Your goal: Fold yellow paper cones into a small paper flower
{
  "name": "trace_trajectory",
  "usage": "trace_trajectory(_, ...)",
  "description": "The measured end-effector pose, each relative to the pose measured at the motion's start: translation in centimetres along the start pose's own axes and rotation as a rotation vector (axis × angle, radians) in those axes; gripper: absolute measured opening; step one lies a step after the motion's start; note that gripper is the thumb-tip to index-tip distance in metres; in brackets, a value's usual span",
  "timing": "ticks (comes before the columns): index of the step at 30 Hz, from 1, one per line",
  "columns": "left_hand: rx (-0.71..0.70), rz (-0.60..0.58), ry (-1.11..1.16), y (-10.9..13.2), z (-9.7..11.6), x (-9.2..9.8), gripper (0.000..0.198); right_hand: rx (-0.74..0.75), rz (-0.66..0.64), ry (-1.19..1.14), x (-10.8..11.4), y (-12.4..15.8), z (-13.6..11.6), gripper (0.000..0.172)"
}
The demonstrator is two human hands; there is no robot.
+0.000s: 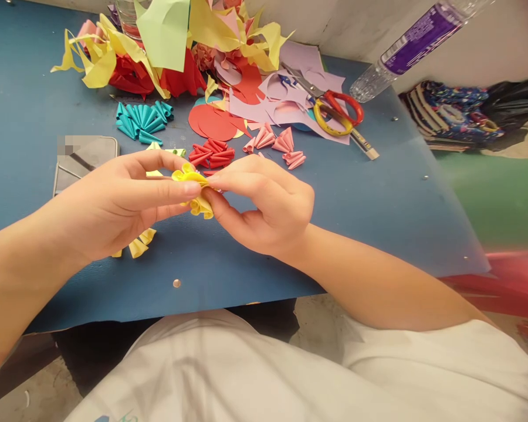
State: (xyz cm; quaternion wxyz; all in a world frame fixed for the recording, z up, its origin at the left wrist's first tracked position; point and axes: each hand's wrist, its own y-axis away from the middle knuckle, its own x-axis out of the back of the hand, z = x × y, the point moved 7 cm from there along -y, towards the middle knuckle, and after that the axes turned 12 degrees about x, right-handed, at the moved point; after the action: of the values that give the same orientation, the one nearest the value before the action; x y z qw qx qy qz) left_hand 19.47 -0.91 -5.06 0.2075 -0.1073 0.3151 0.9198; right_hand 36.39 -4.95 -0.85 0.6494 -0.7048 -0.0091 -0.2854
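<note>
My left hand (118, 202) and my right hand (264, 202) meet over the blue table (378, 199), both pinching a small cluster of yellow rolled paper cones (193, 190). Thumb and fingers of each hand press on the cluster from opposite sides. More yellow cones (138, 245) lie on the table under my left hand. Red cones (212, 155), pink cones (281, 145) and teal cones (143, 120) sit in small piles just beyond the hands.
A heap of coloured paper scraps (176, 53) fills the back of the table, with red and yellow scissors (334, 111), a pencil (364, 146) and red paper circles (213, 122). A phone (85, 161) lies at the left. A plastic bottle (418, 44) is at upper right.
</note>
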Motion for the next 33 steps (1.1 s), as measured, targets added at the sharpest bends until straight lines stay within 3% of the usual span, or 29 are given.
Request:
trace_trajectory(11, -0.030, -0.036, -0.029, 0.28, 0.47, -0.82, 0.007, 0.036, -0.043, 0.036, 0.00, 0.17, -0.26, 0.023)
trace_trajectory(16, -0.038, -0.029, -0.007, 0.19, 0.44, -0.45, 0.010, 0.080, 0.000, 0.005, 0.05, 0.09, 0.07, 0.019)
trace_trajectory(27, -0.066, 0.029, -0.109, 0.25, 0.27, -0.03, 0.020, 0.078, -0.054, 0.010, -0.30, 0.20, -0.13, 0.018)
trace_trajectory(33, -0.065, 0.000, -0.112, 0.19, 0.28, -0.37, 0.016, -0.026, -0.038, -0.037, -0.25, 0.25, 0.05, 0.020)
